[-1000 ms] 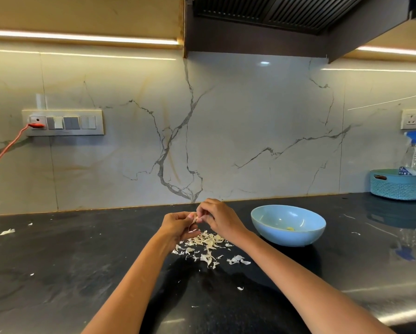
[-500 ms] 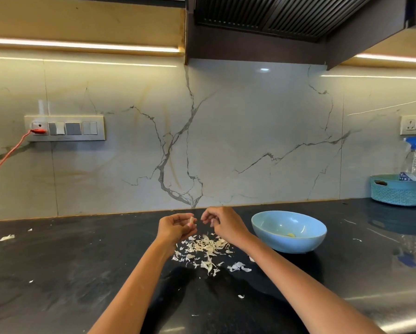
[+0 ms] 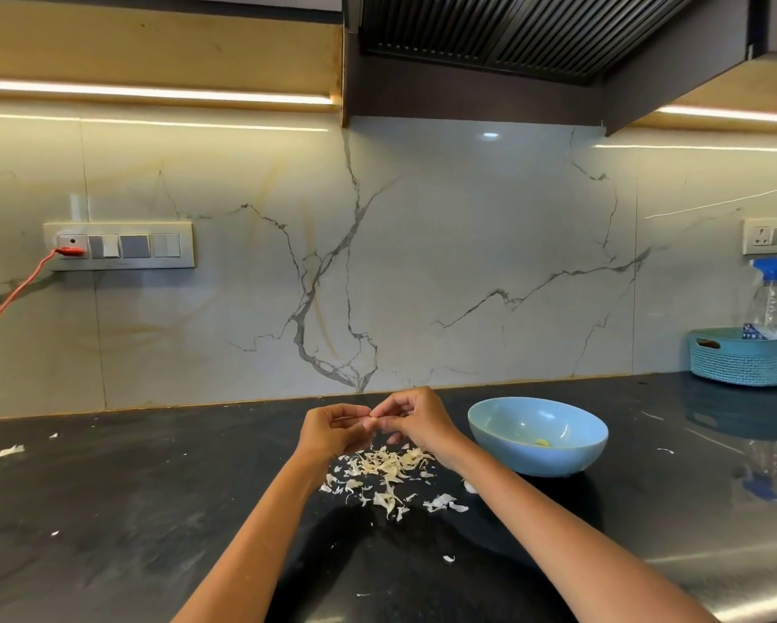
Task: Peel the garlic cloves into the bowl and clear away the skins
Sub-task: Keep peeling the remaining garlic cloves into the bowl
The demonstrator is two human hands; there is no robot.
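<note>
My left hand [image 3: 332,431] and my right hand [image 3: 415,418] meet above the black counter, fingertips pinched together on a small garlic clove [image 3: 371,416] that is mostly hidden by the fingers. Directly beneath them lies a pile of pale garlic skins [image 3: 386,476], with loose flakes scattered around it. A light blue bowl [image 3: 503,436] stands just right of my right hand; a bit of yellowish peeled garlic [image 3: 542,442] lies at its bottom.
A teal woven basket [image 3: 746,361] holding a spray bottle [image 3: 771,299] stands at the far right against the marble wall. A switch panel [image 3: 119,245] with a red cable [image 3: 13,294] is on the left wall. Stray skin bits [image 3: 9,451] lie far left on the counter.
My hands drew slightly apart half a second ago and have now closed together again on the clove. The view has tilted a little; the bowl and skins have not moved.
</note>
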